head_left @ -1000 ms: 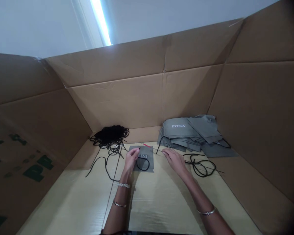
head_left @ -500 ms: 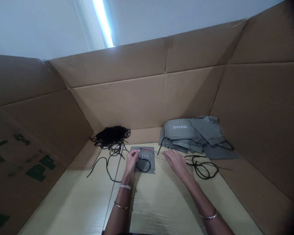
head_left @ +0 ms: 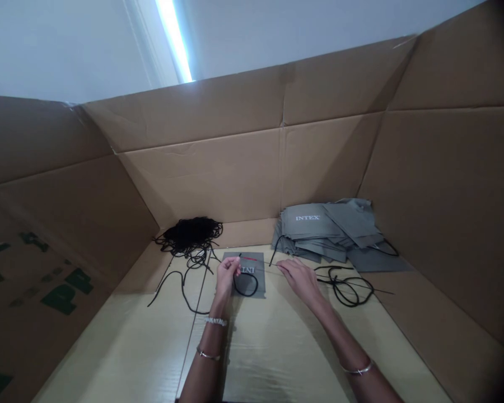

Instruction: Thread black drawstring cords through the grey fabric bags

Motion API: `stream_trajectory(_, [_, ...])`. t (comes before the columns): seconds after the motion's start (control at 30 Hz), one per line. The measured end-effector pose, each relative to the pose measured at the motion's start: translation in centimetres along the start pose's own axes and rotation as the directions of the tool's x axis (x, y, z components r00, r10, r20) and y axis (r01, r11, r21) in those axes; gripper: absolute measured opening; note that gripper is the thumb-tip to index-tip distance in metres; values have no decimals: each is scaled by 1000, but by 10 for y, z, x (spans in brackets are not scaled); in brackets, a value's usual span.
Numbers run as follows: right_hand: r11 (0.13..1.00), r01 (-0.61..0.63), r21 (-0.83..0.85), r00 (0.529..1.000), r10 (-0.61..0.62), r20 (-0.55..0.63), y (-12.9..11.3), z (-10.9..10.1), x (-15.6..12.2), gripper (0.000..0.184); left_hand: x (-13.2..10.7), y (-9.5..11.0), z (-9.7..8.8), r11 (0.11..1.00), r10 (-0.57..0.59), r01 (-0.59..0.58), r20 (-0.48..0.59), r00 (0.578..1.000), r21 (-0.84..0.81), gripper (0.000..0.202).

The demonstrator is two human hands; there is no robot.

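Note:
A small grey pouch [head_left: 252, 266] printed with white letters lies flat on the cardboard floor in front of me. My left hand [head_left: 227, 276] rests at its left edge, fingers pinched on a black cord [head_left: 246, 291] that loops over the pouch. My right hand [head_left: 299, 276] lies to the right of the pouch, fingers closed on a thin rod [head_left: 273, 270] that reaches toward the pouch and ends in a red tip [head_left: 248, 258]. Both wrists wear bracelets.
A tangle of black cords [head_left: 192, 234] sits at the back left. A stack of grey pouches [head_left: 327, 229] lies at the back right, with loose cords [head_left: 348, 286] before it. Tall cardboard walls [head_left: 235, 173] close in three sides.
My left hand has curled slightly tighter at the pouch's left edge. The camera view shifted a little. My right hand has stayed almost still.

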State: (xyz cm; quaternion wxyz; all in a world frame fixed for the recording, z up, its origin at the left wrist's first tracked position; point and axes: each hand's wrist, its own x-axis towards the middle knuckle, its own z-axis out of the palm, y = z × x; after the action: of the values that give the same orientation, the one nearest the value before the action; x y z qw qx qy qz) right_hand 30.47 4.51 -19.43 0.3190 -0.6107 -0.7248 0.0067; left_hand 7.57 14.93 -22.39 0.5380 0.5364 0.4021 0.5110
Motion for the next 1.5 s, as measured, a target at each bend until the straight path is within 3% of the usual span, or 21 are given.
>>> stream_trajectory(0.17, [1000,22,6,999,-23,25,-3,-5,0,38,-1,7,2,999,40,-40,16,999,18,22])
stream_trajectory(0.47, [999,15,31,1000,-16,3,3,-10,1,32,-3,19,-7,989,22,-50,200,979,139,24])
stream_trajectory(0.77, [994,-27,106,999,31,-44,8,-19,2,31,-3,25,-15,996,14,-38,265,964,85,22])
stream_trajectory(1.03, [980,-24,196,1000,22,11,-17,-15,1,35,-11,14,16,999,28,-32,262,965,8,23])
stream_trajectory(1.3, [978,-79,194,996,71,52,-40,-6,-1,33,-41,-11,62,999,-33,37,352,935,-7,20])
stream_trajectory(1.5, [964,-125,237,991,132,-13,-42,-5,-3,32,-47,-25,73,997,-77,79,363,928,9,26])
